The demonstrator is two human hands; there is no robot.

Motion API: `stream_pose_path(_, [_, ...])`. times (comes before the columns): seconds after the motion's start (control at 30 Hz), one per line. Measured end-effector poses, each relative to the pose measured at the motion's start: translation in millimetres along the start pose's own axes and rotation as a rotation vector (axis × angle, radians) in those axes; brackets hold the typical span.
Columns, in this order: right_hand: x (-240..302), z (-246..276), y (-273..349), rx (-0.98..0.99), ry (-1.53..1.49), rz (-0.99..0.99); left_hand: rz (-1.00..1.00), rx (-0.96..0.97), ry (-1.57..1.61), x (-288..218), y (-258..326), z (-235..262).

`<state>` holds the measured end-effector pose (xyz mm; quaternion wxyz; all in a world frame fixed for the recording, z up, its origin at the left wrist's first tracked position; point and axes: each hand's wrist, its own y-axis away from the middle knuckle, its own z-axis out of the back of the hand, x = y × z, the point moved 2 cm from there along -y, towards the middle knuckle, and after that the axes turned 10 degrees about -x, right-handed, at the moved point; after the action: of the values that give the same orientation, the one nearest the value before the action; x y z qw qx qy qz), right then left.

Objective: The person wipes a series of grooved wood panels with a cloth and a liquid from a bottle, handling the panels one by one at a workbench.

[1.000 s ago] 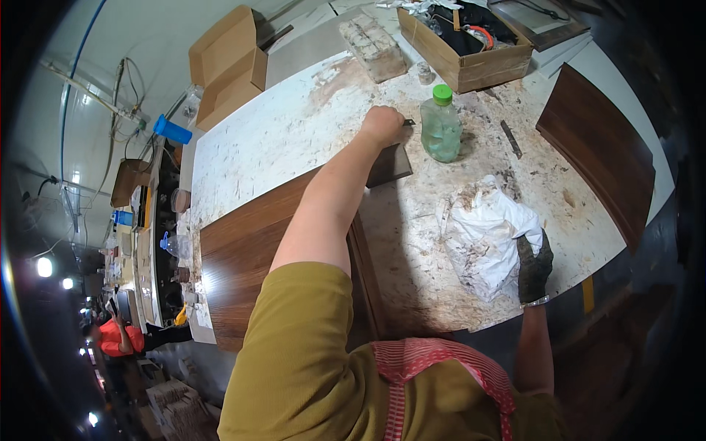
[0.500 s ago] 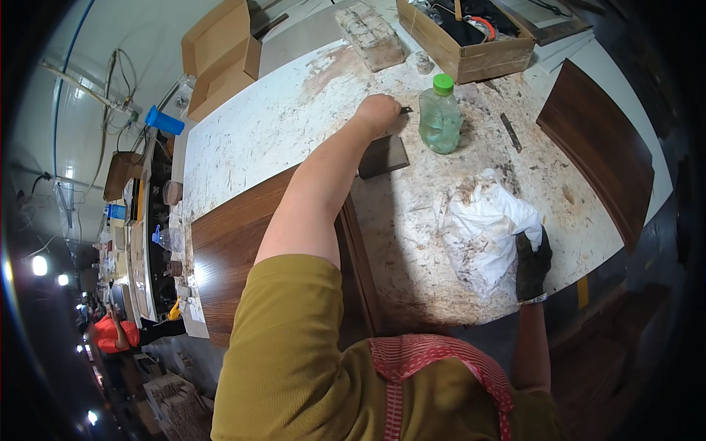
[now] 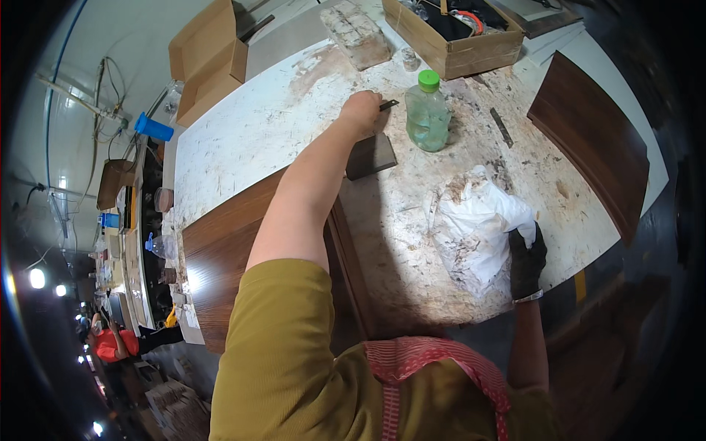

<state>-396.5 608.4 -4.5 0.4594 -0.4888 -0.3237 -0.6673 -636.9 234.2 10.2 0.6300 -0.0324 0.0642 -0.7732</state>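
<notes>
My bare left hand (image 3: 361, 115) is closed on a thin dark blade-like tool (image 3: 389, 105) at the table's far middle. Its tip points toward the crumpled, pale green plastic bottle (image 3: 427, 117) with a bright green cap, a little apart from it. Just below that hand lies a small dark block (image 3: 371, 156). My right hand (image 3: 527, 262), in a dark glove, grips the edge of a stained white cloth (image 3: 482, 228) bunched on the table at the right. My left forearm passes over a dark brown wooden panel (image 3: 228, 250).
A curved brown wooden piece (image 3: 596, 140) lies along the right edge. A dark metal strip (image 3: 501, 127) rests beyond the cloth. At the back are a wrapped block (image 3: 357, 37), a small jar (image 3: 409, 60), a filled cardboard box (image 3: 471, 55) and an open carton (image 3: 209, 66).
The whole view has shifted slightly. My left hand has drawn a little left, and more of the blade-like tool shows past its fingers. My right hand still grips the cloth.
</notes>
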Motion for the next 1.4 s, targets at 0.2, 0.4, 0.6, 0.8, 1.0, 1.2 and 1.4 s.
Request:
stream_pose_path(0.2, [2, -4, 0, -0.015, 0.044, 0.055, -0.161, 0.111, -0.123, 15, -17, -13])
stream_pose_path(0.4, [4, -3, -2, -0.013, 0.087, 0.026, -0.153, 0.22, -0.191, 3, -16, -6])
stream_pose_path(0.6, [2, -1, -2, -0.005, 0.106, 0.069, -0.093, 0.1, -0.189, -7, -4, -3])
stream_pose_path(0.8, [-3, -6, 1, 0.001, 0.162, 0.113, 0.129, -0.092, 0.044, 31, 6, 55])
stream_pose_path(1.0, [-12, -5, -6, -0.102, 0.215, 0.205, 0.432, 0.118, 0.73, 64, 174, 192])
stream_pose_path(1.2, [-21, -4, -12, -0.152, 0.272, 0.236, 0.543, 0.124, 0.693, 76, 341, 187])
stream_pose_path(1.4, [-12, 1, -22, -0.069, 0.347, 0.419, 0.763, 0.163, 0.705, 68, 377, 194])
